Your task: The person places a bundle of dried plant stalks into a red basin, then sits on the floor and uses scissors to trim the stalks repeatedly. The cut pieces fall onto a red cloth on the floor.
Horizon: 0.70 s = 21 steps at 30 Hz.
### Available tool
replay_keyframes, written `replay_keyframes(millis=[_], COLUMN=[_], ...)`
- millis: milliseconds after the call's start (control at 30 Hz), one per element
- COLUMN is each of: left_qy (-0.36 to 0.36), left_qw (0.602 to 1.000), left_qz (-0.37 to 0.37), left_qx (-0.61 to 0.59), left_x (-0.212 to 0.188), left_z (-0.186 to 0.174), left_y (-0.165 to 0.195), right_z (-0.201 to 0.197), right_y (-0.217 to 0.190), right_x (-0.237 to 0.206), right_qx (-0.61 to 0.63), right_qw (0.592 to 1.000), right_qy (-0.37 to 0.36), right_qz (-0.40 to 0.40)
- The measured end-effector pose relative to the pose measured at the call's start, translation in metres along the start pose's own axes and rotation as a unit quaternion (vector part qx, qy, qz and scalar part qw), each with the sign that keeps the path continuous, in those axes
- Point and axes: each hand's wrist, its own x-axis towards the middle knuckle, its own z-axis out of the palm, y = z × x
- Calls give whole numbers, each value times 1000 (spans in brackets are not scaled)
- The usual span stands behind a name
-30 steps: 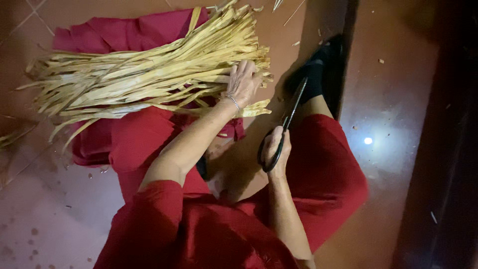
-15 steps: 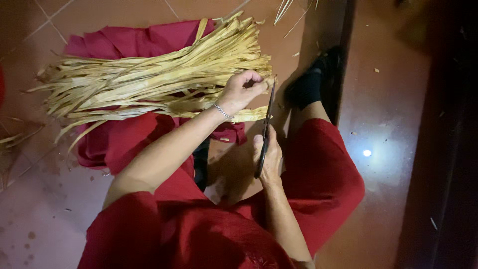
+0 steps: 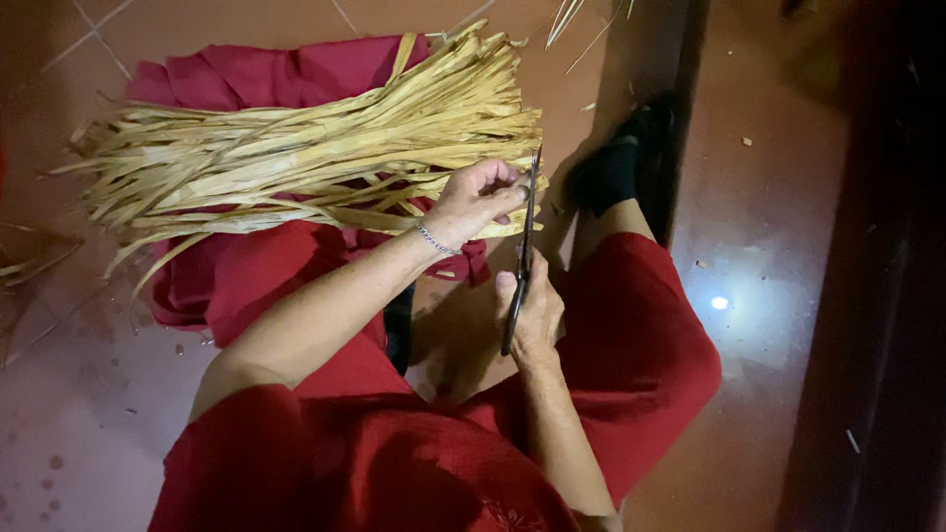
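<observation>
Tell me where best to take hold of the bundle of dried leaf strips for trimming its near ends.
Probably grip the bundle of dried leaf strips near its right end, coming from the body side, as the left hand does now. The strips run side by side there, while the far left ends splay loose. The right hand holds the scissors alongside.

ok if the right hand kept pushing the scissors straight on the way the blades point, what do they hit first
Most likely the ends of the dried straw-coloured strips, right where the left hand pinches them. The right hand holds the scissors with the blades pointing up at that edge of the bundle. Depth is hard to judge.
</observation>
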Motion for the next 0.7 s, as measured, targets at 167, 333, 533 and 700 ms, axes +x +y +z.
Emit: replay_keyframes(millis=[167,333,533,700], left_qy=[-21,-28,-51,-47], left_qw=[999,998,998,997], left_qz=[-5,-24,-25,-42], left_qx=[-46,-56,-41,-49], left_x=[-1,0,1,1], left_z=[1,1,9,12], left_y=[5,4,-11,-19], right_z=[8,11,8,20], right_y=[14,18,19,36], right_x=[0,-2,1,-3], right_qx=[-26,-35,3,-12], right_qw=[999,999,1000,999], right_qy=[-3,9,13,-2], right_qz=[39,15,-5,44])
